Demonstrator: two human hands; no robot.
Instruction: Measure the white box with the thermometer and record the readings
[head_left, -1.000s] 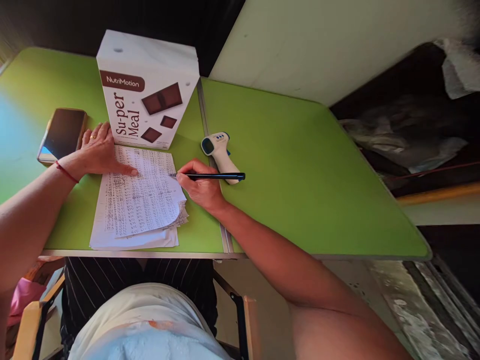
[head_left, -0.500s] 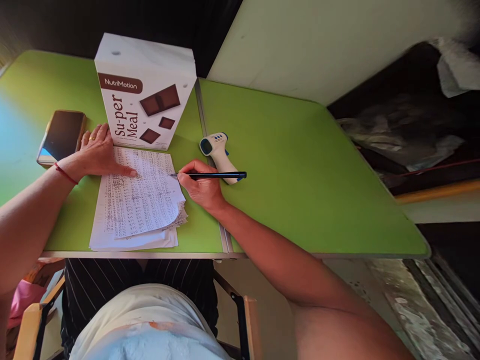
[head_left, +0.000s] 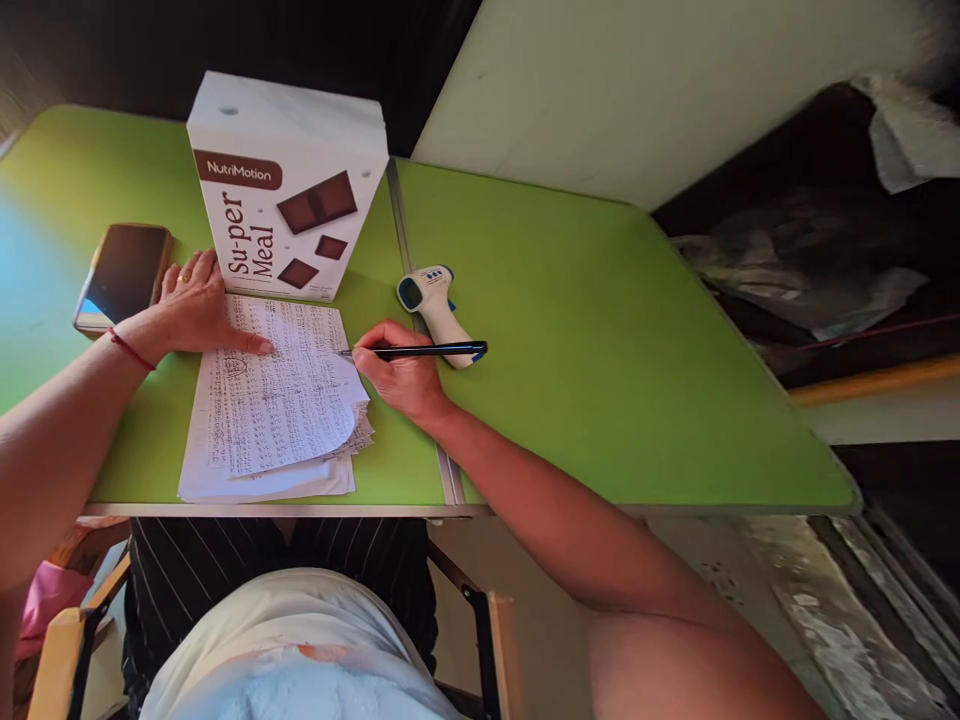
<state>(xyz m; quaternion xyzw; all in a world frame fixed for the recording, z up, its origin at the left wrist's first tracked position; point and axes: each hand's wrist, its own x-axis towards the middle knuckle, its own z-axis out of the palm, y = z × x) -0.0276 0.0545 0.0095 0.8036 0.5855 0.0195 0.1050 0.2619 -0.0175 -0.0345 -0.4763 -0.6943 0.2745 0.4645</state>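
A dark pen (head_left: 427, 350) is pinched in my right hand (head_left: 405, 375), its tip at the right part of a handwritten sheet (head_left: 289, 400). Dense rows of small writing cover the sheet, which lies on a stack of papers with curled lower right corners. My left hand (head_left: 196, 308) lies flat with fingers spread, the thumb on the sheet's upper left and the other fingers on the table beside the white box (head_left: 300, 150). The box stands upright just behind the papers.
A phone (head_left: 127, 270) lies left of my left hand on the green table (head_left: 615, 380). Behind the pen rests a white infrared thermometer (head_left: 439, 305), close to the table's metal seam. Chair armrests (head_left: 60, 655) flank my lap. Plastic bags (head_left: 810, 270) sit at the far right.
The pen and my right hand have shifted very slightly left, along with a small shift of the whole view. My left hand stays in place on the paper.
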